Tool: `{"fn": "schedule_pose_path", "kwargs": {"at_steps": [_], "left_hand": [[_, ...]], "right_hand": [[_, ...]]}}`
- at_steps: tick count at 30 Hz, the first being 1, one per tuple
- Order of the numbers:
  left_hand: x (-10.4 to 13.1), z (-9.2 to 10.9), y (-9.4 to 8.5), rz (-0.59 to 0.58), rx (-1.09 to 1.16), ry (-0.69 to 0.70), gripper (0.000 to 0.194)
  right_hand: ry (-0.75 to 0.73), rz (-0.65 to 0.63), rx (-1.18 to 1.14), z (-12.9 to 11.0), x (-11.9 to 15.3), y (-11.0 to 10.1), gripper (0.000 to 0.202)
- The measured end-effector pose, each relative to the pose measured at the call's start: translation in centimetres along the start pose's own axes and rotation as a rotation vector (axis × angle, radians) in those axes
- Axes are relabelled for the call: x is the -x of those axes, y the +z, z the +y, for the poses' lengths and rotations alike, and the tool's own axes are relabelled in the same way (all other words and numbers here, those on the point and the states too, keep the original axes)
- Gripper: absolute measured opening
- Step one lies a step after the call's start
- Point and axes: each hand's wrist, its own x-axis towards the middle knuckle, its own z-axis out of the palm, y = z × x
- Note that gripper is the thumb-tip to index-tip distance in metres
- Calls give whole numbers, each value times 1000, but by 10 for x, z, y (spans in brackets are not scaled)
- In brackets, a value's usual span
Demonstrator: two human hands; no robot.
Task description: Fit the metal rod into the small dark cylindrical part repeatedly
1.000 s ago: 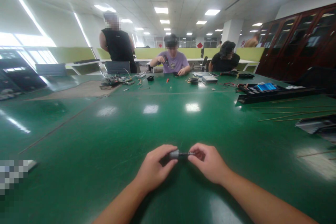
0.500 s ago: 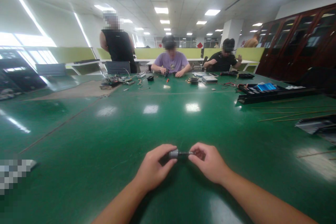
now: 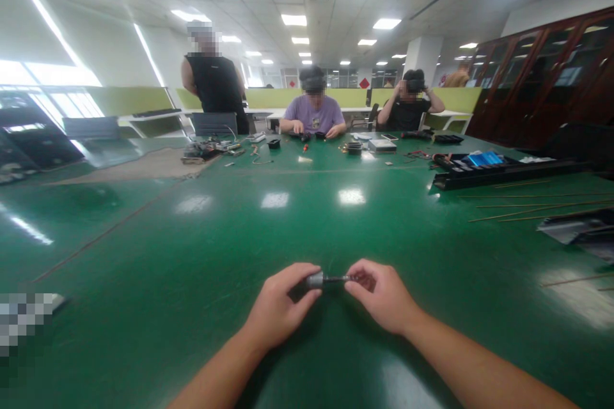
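Between thumb and fingers, my left hand (image 3: 284, 299) grips a small grey metallic cylinder (image 3: 315, 279) held roughly level over the table. A thin dark shaft (image 3: 334, 279) sticks out of the cylinder to the right. My right hand (image 3: 381, 294) pinches the far end of this shaft with its thumb and fingertips, which partly hide it. The exact kind of part is too small to make out. Both hands are close together above the green tabletop (image 3: 307, 230), near its front edge.
At the right lie a black tray (image 3: 503, 169) with a blue item, thin rods (image 3: 527, 207) and dark metal profiles (image 3: 575, 227). Electronic parts (image 3: 206, 150) are piled at the far left. Two people sit across the table; another stands behind.
My hands and the held part stay almost in place. Across the table, the person in black at the right has raised both hands to the head.
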Motion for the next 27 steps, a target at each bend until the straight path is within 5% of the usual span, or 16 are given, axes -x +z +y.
{"fn": "schedule_pose_path", "kwargs": {"at_steps": [27], "left_hand": [[-2,1,-5,21,19,-50,24]], "right_hand": [[8,41,-55,4,-2,0,11]]}}
